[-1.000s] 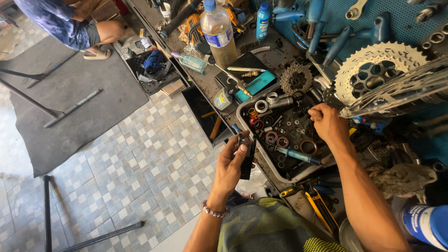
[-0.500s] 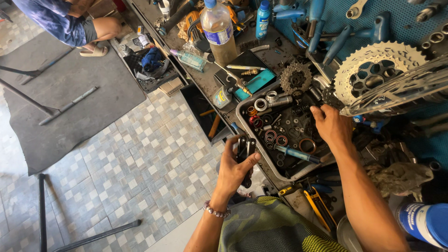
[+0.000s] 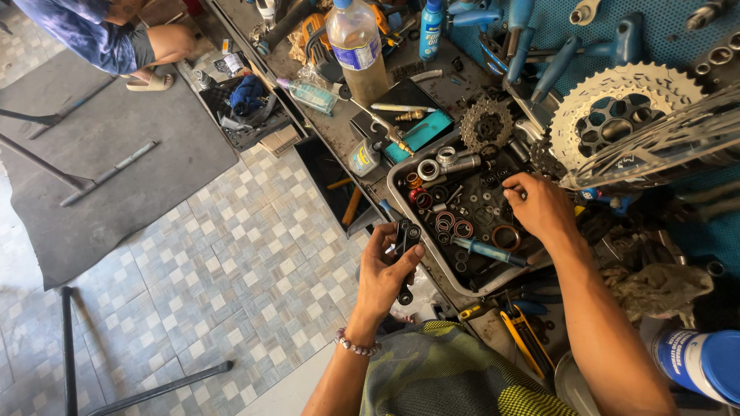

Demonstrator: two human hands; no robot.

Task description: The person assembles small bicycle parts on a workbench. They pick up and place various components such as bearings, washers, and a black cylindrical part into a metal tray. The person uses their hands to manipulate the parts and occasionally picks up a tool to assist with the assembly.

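Observation:
My left hand (image 3: 383, 271) grips a small black bicycle part (image 3: 405, 248) with round ends, held upright just off the front edge of a metal tray (image 3: 397, 183). The tray holds several bearings, rings and washers. My right hand (image 3: 539, 206) reaches into the tray's right side, fingers curled down among the small parts; what they pinch is hidden. A blue-handled tool (image 3: 492, 251) lies in the tray below my right hand.
A silver cassette sprocket (image 3: 617, 115) and a smaller dark cog (image 3: 487, 123) sit at the tray's far side. A plastic bottle (image 3: 357, 46), a blue bottle (image 3: 432, 29) and blue tools crowd the bench. Another person (image 3: 108, 35) crouches on a grey mat at upper left.
My left hand has lifted the black part closer to the tray's edge. My right hand has stayed in the tray, shifting only slightly. The person at upper left has moved a little.

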